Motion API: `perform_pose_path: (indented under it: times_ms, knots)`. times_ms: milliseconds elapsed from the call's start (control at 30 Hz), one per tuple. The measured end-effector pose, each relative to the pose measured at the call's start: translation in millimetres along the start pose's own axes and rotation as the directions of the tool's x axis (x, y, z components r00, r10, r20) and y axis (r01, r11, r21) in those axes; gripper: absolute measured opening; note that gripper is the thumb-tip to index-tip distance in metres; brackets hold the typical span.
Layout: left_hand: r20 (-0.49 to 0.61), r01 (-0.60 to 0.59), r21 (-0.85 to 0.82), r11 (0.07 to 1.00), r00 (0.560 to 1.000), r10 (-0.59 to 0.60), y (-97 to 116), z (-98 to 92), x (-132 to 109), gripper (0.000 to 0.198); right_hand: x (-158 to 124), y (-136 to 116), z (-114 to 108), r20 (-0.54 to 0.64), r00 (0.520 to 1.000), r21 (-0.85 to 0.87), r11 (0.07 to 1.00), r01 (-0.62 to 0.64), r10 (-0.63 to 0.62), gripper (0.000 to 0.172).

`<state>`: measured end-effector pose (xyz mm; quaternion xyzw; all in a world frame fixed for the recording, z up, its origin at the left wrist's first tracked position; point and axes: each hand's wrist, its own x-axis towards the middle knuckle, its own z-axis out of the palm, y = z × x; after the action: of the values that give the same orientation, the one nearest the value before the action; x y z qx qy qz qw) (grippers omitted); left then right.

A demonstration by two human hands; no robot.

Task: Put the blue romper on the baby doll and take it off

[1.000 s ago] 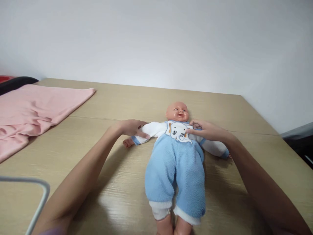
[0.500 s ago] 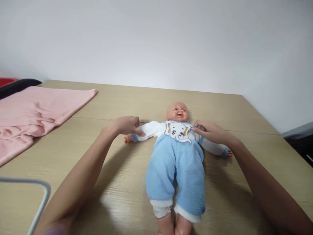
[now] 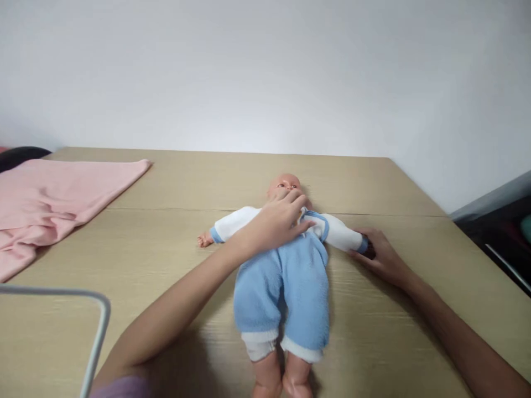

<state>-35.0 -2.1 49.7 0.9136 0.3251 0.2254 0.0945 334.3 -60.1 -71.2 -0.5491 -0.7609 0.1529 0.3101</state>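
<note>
A white bent bar (image 3: 97, 331) is crossing the near left corner. On the wooden table (image 3: 415, 309) a doll (image 3: 286, 287) in blue rompers is lying on its back at the centre, feet toward the viewer. The right hand (image 3: 381, 257) is curling its fingers around the cuff of the doll's outstretched sleeve. The left hand (image 3: 276, 224) is lying flat on the doll's chest, fingers together and reaching to its chin. A pink cloth (image 3: 53, 193) is lying at the far left.
</note>
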Motion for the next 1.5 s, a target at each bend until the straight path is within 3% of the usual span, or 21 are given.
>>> perform_pose_path:
  times_ms: [133, 267, 367, 467, 700, 867, 1000, 1233, 1367, 1500]
  knots:
    - [0.074, 0.018, 0.068, 0.998, 0.997, -0.023, -8, 40.2, 35, 0.025, 6, 0, -2, 0.038, 0.986, 0.235, 0.957, -0.169, 0.165, 0.061]
    - [0.036, 0.019, -0.052, 0.998, 0.999, -0.017, -21, 60.4, 37, 0.021, 12, -7, 0, -0.015, 0.955, 0.435, 0.862, -0.261, 0.296, 0.068]
    - [-0.024, -0.035, -0.128, 0.991, 0.999, 0.032, -24, 62.5, 30, 0.025, 18, -12, 7, -0.063, 0.93, 0.592, 0.764, -0.257, 0.361, 0.07]
    - [-0.044, -0.107, -0.194, 0.975, 0.994, 0.1, -22, 59.4, 27, 0.028, 35, -16, 17, -0.068, 0.931, 0.709, 0.674, -0.208, 0.358, 0.06]
    - [-0.08, -0.186, -0.26, 0.948, 0.982, 0.171, -19, 55.8, 22, 0.03, 87, -39, 44, -0.275, 0.914, 0.666, 0.745, -0.042, 0.298, 0.055]
    - [-0.16, -0.282, -0.239, 0.929, 0.955, 0.248, -18, 56.6, 18, 0.032, 94, -60, 59, -0.33, 0.93, 0.595, 0.801, 0.07, 0.164, 0.056]
    - [-0.264, -0.371, -0.167, 0.913, 0.91, 0.321, -18, 56.6, 14, 0.031, 84, -65, 64, -0.325, 0.945, 0.529, 0.836, 0.145, 0.042, 0.052]
    - [-0.272, -0.414, -0.059, 0.909, 0.882, 0.384, -20, 57.2, 5, 0.033, 72, -80, 59, -0.202, 0.973, 0.285, 0.944, 0.164, -0.108, 0.034]
    - [-0.378, -0.366, -0.301, 0.88, 0.893, 0.242, -16, 54.5, 8, 0.027, 74, -83, 49, -0.122, 0.96, 0.249, 0.928, 0.275, -0.252, 0.035]
    - [-0.395, -0.309, -0.574, 0.758, 0.916, 0.074, -17, 51.8, 16, 0.023, 74, -80, 42, -0.085, 0.914, 0.225, 0.886, 0.406, -0.397, 0.037]
